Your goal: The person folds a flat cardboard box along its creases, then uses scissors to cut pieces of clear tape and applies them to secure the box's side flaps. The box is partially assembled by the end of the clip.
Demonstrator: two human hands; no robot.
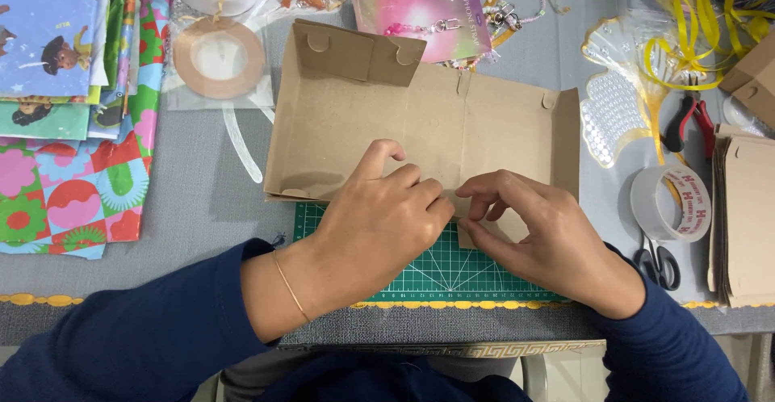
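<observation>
Caught midway through folding the cardboard sheet (484, 127), spread flat across the middle of the tabletop with its near edge over the green cutting mat (452, 273) by the front edge. Kept the left hand (379, 224) half curled, thumb lifted, bent fingertips pressing down on the sheet's near fold line, gripping nothing as far as could be told. Pinched a small flap at that same near edge with the right hand (537, 232), fingers closed round it and touching the left fingertips. Judged the step as creasing this flap against the fold (far flaps at the back edge already stood up). Seemed to call next for a firm, straight crease, with the left fingers holding the line steady while the flap turned. Left untouched, towards the right edge: a tape roll (670, 204), scissors (658, 261), red-handled pliers (690, 119) and a stack of flat cardboard (747, 224); along the left edge, patterned wrapping paper (73, 184).
</observation>
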